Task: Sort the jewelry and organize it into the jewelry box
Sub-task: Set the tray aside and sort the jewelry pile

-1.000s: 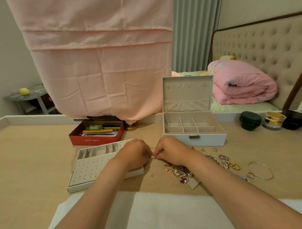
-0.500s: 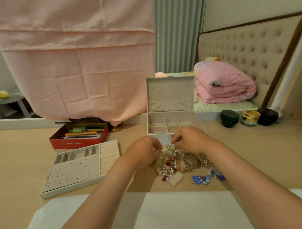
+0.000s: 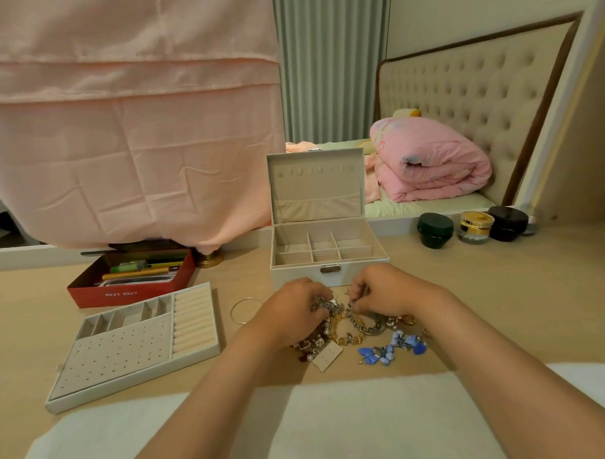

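A white jewelry box stands open on the table, its compartments bare and its lid upright. Its removed tray lies to the left, with ring rolls and an earring grid. A tangled jewelry pile sits just in front of the box. My left hand and my right hand both rest on the pile, fingers pinching silver chain pieces. A blue bead bracelet lies at the pile's right, an earring card at its front, and a thin gold bangle lies apart on the left.
A red box of pens stands behind the tray. Three cosmetic jars line the table's back right. A pink cloth hangs over the back edge. A white cloth covers the table's near edge.
The view has shifted left across the frames. Both hands moved from a small ring piece onto the jewelry pile and now pinch chains in it. The gold bangle now lies left of the hands.
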`<state>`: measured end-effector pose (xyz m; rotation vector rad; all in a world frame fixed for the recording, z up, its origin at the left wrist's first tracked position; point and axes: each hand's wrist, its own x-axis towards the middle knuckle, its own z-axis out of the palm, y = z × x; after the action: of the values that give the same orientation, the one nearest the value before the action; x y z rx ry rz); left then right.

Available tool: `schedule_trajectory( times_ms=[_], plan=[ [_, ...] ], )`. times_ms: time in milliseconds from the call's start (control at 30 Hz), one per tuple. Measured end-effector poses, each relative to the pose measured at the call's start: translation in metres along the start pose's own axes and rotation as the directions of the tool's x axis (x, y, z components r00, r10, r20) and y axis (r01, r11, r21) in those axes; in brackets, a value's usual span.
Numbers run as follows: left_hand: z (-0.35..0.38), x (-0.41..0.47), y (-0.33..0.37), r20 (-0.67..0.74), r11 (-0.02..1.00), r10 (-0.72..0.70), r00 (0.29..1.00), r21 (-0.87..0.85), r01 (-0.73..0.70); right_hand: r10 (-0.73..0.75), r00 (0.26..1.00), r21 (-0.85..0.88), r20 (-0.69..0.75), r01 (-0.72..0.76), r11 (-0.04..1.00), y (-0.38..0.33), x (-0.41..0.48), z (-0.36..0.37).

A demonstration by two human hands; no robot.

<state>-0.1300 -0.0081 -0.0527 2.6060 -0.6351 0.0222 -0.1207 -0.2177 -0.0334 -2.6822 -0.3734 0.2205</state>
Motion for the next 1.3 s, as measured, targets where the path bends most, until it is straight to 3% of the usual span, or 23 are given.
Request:
schedule_trajectory(
  times_ms=[167,267,367,500,600,733,867,967,1067,1133,1300],
  plan=[
    [-0.003,-0.003,0.007,0.007,0.977,-0.047,0.999,-0.209,0.048,-0.058,0.996,0.033,-0.067,0.06,0.998,-0.012,-0.003,-0.019],
    [-0.012,-0.007,0.006,-0.021,0.95,-0.085,0.996,-0.304,0.074,-0.093,0.99,0.148,-0.108,0.108,0.983,-0.028,0.001,-0.024],
    [-0.031,-0.018,-0.016,-0.089,0.976,-0.161,0.983,-0.159,0.146,-0.116,0.983,0.289,-0.142,0.153,0.945,-0.053,0.01,-0.016],
    [-0.057,-0.047,-0.059,0.011,0.906,-0.329,0.944,0.285,0.313,-0.139,0.987,0.388,-0.086,0.162,0.907,-0.093,0.023,0.009],
    [-0.063,-0.071,-0.085,0.066,0.892,-0.351,0.934,0.328,0.312,-0.183,0.983,0.347,-0.003,0.173,0.922,-0.12,0.037,0.034],
    [-0.068,-0.089,-0.1,0.027,0.88,-0.329,0.944,0.371,0.296,-0.174,0.983,0.302,0.052,0.15,0.942,-0.139,0.051,0.06],
    [-0.079,-0.096,-0.106,0.014,0.801,-0.361,0.932,0.516,0.303,-0.128,0.991,0.317,0.048,0.106,0.943,-0.149,0.06,0.072],
    [-0.074,-0.088,-0.104,-0.016,0.864,-0.275,0.961,0.434,0.254,-0.114,0.994,0.362,-0.002,0.107,0.926,-0.15,0.064,0.071],
    [-0.058,-0.077,-0.098,0.062,0.96,-0.182,0.981,0.228,0.163,-0.078,0.996,0.384,-0.053,0.092,0.919,-0.144,0.065,0.063],
    [-0.049,-0.071,-0.099,0.06,0.971,-0.146,0.987,0.199,0.132,-0.059,0.997,0.384,-0.054,0.075,0.92,-0.137,0.066,0.059],
    [-0.044,-0.064,-0.119,-0.058,0.919,-0.286,0.957,0.266,0.29,-0.091,0.996,0.368,-0.012,0.089,0.926,-0.134,0.07,0.065]
  ],
)
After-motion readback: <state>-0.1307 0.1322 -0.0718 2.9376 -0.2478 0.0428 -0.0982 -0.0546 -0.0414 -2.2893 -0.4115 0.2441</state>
